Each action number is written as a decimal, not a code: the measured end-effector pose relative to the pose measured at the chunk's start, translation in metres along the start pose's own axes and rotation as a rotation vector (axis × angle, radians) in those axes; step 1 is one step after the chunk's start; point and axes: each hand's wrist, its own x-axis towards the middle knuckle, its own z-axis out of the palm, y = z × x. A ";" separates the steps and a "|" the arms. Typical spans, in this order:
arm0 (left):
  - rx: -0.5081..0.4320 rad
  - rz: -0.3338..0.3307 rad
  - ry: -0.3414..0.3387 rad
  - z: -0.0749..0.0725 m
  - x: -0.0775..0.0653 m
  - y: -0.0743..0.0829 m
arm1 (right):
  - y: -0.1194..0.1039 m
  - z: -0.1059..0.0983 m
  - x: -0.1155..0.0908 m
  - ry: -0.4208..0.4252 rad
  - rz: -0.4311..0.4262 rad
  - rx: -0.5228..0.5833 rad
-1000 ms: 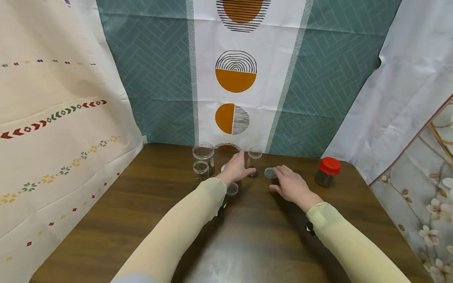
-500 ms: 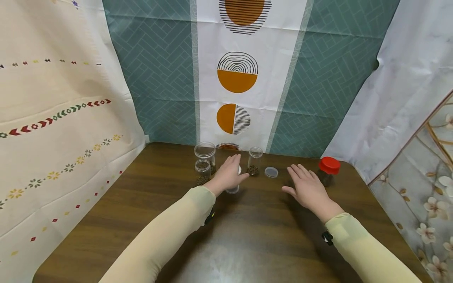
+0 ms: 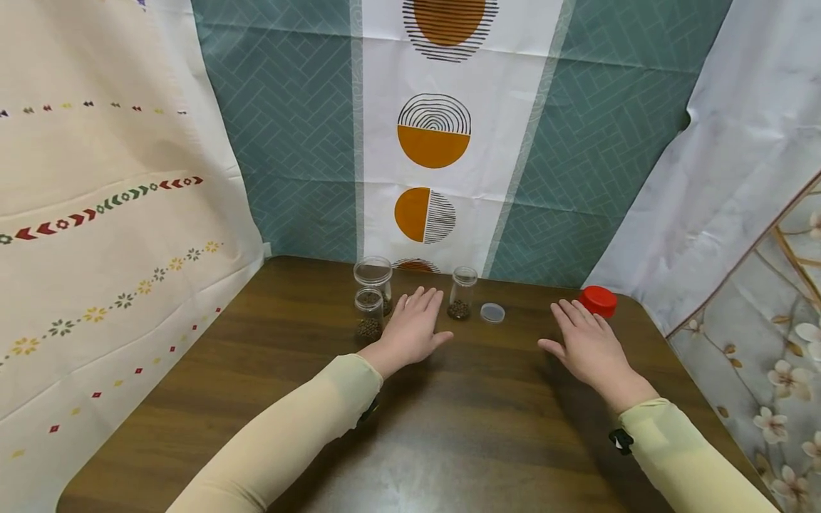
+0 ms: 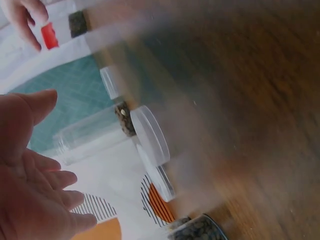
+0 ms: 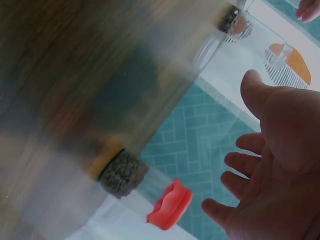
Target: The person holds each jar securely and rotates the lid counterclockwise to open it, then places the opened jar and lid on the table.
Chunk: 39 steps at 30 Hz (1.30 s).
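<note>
My left hand (image 3: 410,331) hovers over the table with straight fingers and thumb apart, holding nothing. Beside it stand a small open clear jar (image 3: 368,326) of dark grains and a wider open jar (image 3: 373,271) behind. Past its fingertips is a slim open jar (image 3: 460,306) with some grains at the bottom. Two clear lids (image 4: 150,135) lie under this hand, hidden from the head view. My right hand (image 3: 591,349), also straight-fingered and holding nothing, is near a jar with a red lid (image 3: 599,302). Its dark contents (image 5: 124,173) show in the right wrist view.
A single clear lid (image 3: 492,313) lies flat to the right of the slim jar. The wooden table (image 3: 462,427) ends at a patterned curtain (image 3: 288,142) behind the jars. Cloths hang at both sides.
Both hands have drawn back toward the person. The right hand has moved right, away from the flat lid and in front of the red-lidded jar; the left has moved left from the slim jar.
</note>
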 end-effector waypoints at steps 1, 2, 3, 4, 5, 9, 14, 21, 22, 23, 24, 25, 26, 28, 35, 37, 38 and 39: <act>0.019 0.008 -0.003 0.000 -0.001 0.002 | 0.001 -0.001 -0.001 0.005 0.003 0.001; 0.036 0.016 -0.004 0.001 -0.002 0.003 | 0.003 -0.001 -0.002 0.008 0.006 0.002; 0.051 0.025 -0.004 0.002 -0.003 0.005 | 0.004 -0.002 -0.003 0.011 0.009 0.002; 0.067 0.035 -0.004 0.002 -0.004 0.006 | 0.006 -0.002 -0.003 0.015 0.010 0.002; 0.081 0.047 -0.002 0.003 -0.005 0.007 | 0.007 -0.002 -0.004 0.018 0.011 0.001; 0.114 0.092 0.009 0.006 -0.011 0.013 | 0.012 -0.004 -0.006 0.011 0.022 0.004; 0.140 0.145 0.018 0.005 -0.016 0.022 | 0.021 -0.007 -0.007 -0.002 0.047 0.006; 0.167 0.197 0.031 0.001 -0.019 0.036 | 0.034 -0.011 -0.001 -0.025 0.088 -0.008; 0.165 0.200 0.026 0.000 -0.019 0.038 | 0.036 -0.011 -0.001 -0.027 0.094 -0.011; 0.162 0.202 0.019 0.000 -0.019 0.039 | 0.038 -0.010 0.000 -0.029 0.099 -0.014; 0.164 0.203 0.012 0.000 -0.019 0.041 | 0.040 -0.010 0.000 -0.029 0.102 -0.018; 0.162 0.204 0.005 0.000 -0.019 0.042 | 0.043 -0.009 0.000 -0.030 0.105 -0.020; 0.158 0.204 0.000 0.000 -0.019 0.044 | 0.045 -0.008 0.001 -0.030 0.106 -0.023; 0.153 0.205 -0.008 0.000 -0.019 0.046 | 0.050 -0.005 0.001 -0.027 0.106 -0.027; 0.146 0.228 -0.003 0.000 -0.017 0.051 | 0.063 -0.002 0.002 0.002 0.102 -0.030; 0.143 0.227 -0.006 0.000 -0.016 0.052 | 0.065 -0.002 0.003 0.008 0.096 -0.032; 0.141 0.226 -0.008 0.001 -0.016 0.052 | 0.066 -0.002 0.003 0.012 0.091 -0.031; 0.139 0.225 -0.010 0.001 -0.016 0.052 | 0.067 -0.002 0.004 0.019 0.089 -0.027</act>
